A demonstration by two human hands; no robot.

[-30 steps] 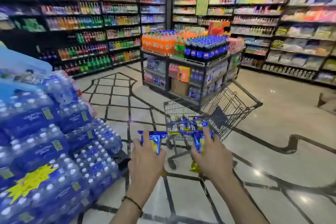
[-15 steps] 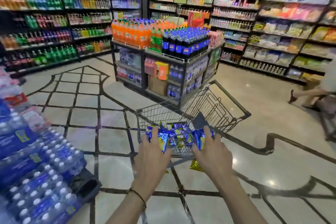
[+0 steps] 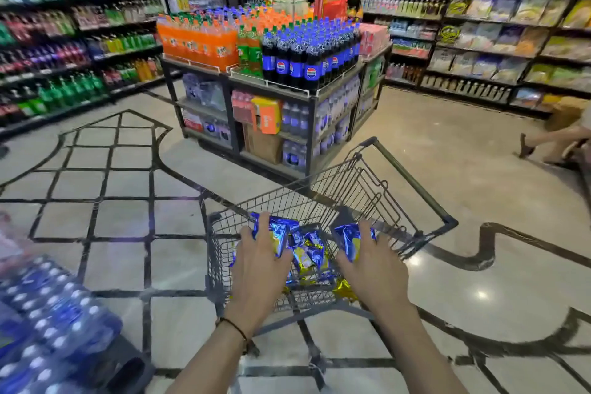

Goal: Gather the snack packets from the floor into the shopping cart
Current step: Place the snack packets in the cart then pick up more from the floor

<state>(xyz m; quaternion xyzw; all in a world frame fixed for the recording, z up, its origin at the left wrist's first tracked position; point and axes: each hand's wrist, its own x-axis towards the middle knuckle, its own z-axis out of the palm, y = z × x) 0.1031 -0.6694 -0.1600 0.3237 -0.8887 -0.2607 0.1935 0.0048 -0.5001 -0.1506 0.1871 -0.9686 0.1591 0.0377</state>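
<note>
Blue snack packet (image 3: 275,233) gripped in left hand (image 3: 259,267), 2nd packet (image 3: 349,241) gripped in right hand (image 3: 374,270), both over the packet pile (image 3: 309,254) in the shopping cart (image 3: 412,183).

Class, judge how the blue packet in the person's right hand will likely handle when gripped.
Probably floppy: the blue packet looks crinkled under the right hand. Its glossy foil may be slippery. Likely light, since one hand holds it over the shopping cart.
</note>
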